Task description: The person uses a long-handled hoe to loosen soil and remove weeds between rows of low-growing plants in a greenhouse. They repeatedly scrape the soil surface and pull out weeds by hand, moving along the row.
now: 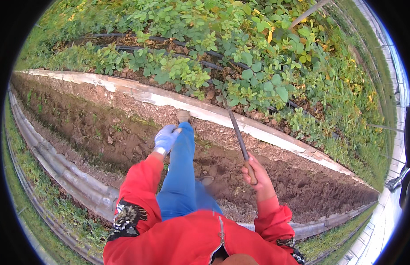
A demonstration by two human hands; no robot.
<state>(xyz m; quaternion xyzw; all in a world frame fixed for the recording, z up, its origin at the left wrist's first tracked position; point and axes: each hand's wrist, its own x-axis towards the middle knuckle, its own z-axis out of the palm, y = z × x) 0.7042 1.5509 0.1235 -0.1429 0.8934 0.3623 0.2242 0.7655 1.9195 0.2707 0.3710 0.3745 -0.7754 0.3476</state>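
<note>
My right hand [257,174], bare, grips the brown wooden handle of a hand tool [237,131]. The tool's long dark shaft slants up across the bed's edging to the leafy plants [254,78], where its far end is hard to make out among the leaves. My left hand [166,138] wears a pale lavender glove and is beside my forward leg [181,159] in blue trousers. Its fingers are partly hidden, so whether they hold anything is unclear. One shoe [183,116] is planted close to the edging.
Whitish edging [165,101] runs along the planted bed. Black irrigation hoses [211,64] lie among the plants. I stand in a bare soil path [102,127], bordered behind by grey corrugated edging [76,182]. A slanting pole [309,13] rises from the foliage.
</note>
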